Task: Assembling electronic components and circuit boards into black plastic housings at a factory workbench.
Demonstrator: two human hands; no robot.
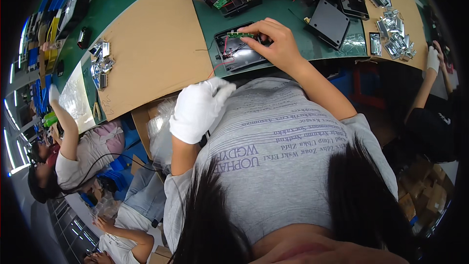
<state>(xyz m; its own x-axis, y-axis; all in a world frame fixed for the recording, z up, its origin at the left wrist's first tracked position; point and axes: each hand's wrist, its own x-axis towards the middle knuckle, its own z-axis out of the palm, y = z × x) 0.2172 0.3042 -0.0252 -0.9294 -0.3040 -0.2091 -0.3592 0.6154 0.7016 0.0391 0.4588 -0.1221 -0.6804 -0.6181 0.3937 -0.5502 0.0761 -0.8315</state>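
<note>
Observed on green tabletop (207, 22) open rectangular black plastic housing (249, 57), judged part-assembled, not closed. Noted white-gloved left hand (196, 111), grip unreadable; bare right hand (276, 44), grip clamped on small green circuit board (239, 34), unseated over housing, thin red wires (225, 47) apparently attached.

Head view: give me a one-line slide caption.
Bare right hand holds a green circuit board over a black plastic casing; white-gloved left hand near the torso.
</note>
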